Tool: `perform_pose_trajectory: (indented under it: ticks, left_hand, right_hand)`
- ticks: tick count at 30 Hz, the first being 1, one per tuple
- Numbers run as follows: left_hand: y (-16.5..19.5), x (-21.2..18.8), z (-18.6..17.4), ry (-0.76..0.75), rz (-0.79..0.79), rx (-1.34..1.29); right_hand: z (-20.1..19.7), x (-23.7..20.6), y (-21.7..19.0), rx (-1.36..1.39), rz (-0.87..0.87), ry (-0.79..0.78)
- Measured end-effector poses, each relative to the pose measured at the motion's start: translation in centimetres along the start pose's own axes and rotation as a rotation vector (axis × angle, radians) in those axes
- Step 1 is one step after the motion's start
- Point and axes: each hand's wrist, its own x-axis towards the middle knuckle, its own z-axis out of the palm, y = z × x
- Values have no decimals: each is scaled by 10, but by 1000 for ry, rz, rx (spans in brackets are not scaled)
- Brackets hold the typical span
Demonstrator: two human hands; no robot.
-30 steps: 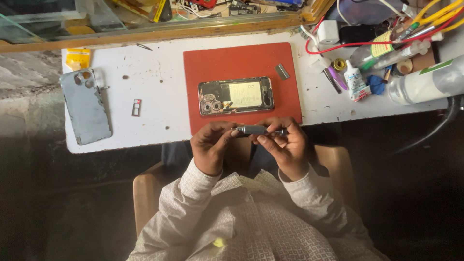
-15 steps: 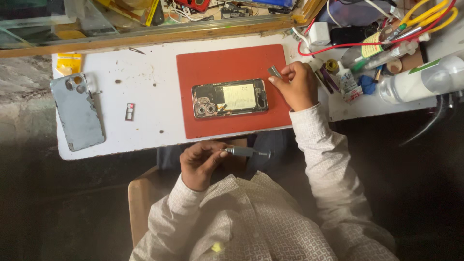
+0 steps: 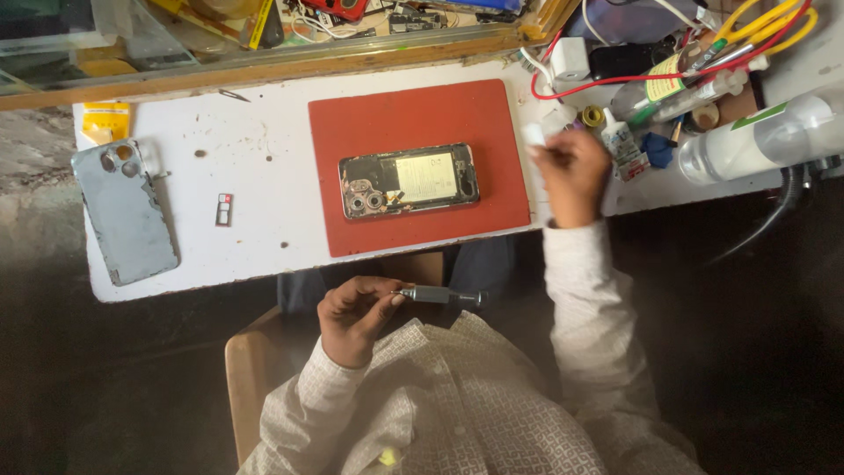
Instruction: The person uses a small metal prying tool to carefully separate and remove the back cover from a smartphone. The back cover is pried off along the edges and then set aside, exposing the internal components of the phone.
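White desk (image 3: 264, 158) carries a red rubber mat (image 3: 413, 123) under an opened black phone (image 3: 409, 180) — left hand (image 3: 352, 317) pinches a grey metal screwdriver (image 3: 440, 296), right hand (image 3: 573, 171) grips something small and white.

Left hand (image 3: 352, 318) curled near lap; right hand (image 3: 573, 171) extended forward.

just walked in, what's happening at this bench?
A person sits at a white table. An opened phone, back cover off, lies on a red mat. The left hand holds a small metal screwdriver near the lap. The right hand reaches among the clutter right of the mat, pinching something small and white. The removed back cover lies on the table's left end.
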Motion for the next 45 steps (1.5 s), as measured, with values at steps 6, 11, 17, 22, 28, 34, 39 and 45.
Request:
perform_pose_trajectory:
  ticks: [6,11,17,22,28,34,39,45]
  left_hand:
    - [-12,6,3,35,-8,32]
    - [-14,23,12,39,105,109]
    - [-2,48,25,-18,100,-70]
    - [0,53,39,-25,42,28]
    - [2,54,35,-124,101,-18]
    - [3,56,34,-97,66,-64]
    - [13,60,34,-144,36,-2]
    - [37,73,28,-352,-1,212]
  right_hand:
    - [-40,-5,2,-172,186,12]
    - [-38,-10,-10,-445,-144,36]
    - [-27,-52,-43,283,-49,-441]
    - [-7,-85,-64,29,-353,-725]
    - [5,-99,-62,343,-31,-785]
    - [7,-106,-60,562,82,-740]
    - [11,-104,-51,697,202,-639]
    - [6,-95,-41,596,291,-625]
